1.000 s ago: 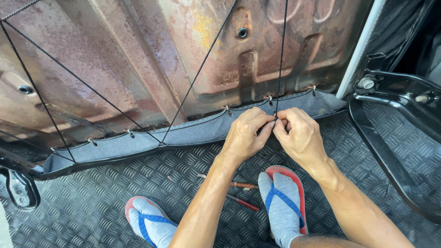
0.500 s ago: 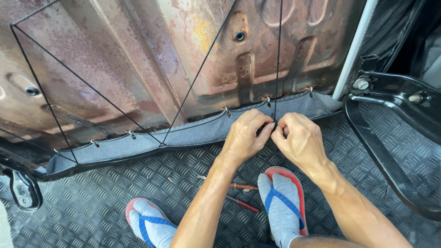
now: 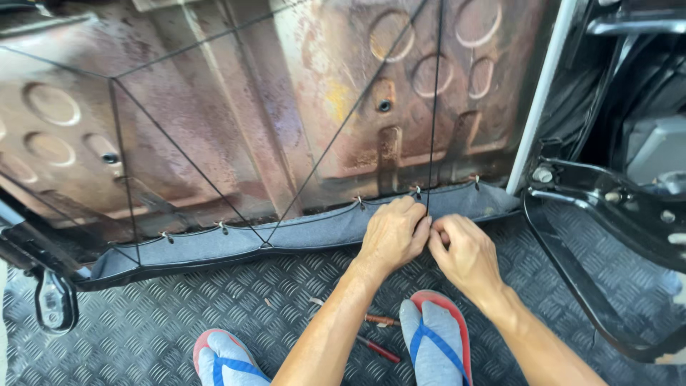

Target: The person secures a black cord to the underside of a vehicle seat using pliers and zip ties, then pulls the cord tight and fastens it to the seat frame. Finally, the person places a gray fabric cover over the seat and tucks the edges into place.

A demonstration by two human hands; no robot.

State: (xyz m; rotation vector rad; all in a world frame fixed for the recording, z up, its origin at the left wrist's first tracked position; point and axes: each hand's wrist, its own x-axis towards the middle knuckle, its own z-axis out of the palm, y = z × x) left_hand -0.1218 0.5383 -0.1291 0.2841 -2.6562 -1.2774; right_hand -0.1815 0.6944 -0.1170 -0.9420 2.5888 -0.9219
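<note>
1. Your left hand (image 3: 391, 234) and right hand (image 3: 464, 254) meet fingertip to fingertip, both grips pinched narrow on a black cord (image 3: 434, 129).
2. The cord runs up the rusty panel (image 3: 286, 107) from the grey fabric strip (image 3: 314, 230) along the floor's (image 3: 179, 314) far edge.

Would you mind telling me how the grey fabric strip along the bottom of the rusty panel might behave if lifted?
The grey fabric strip would probably be floppy: its edge sags between the small metal hooks. It looks thin, so likely light. The taut black cords may restrain it where the left hand and right hand pinch.
</note>
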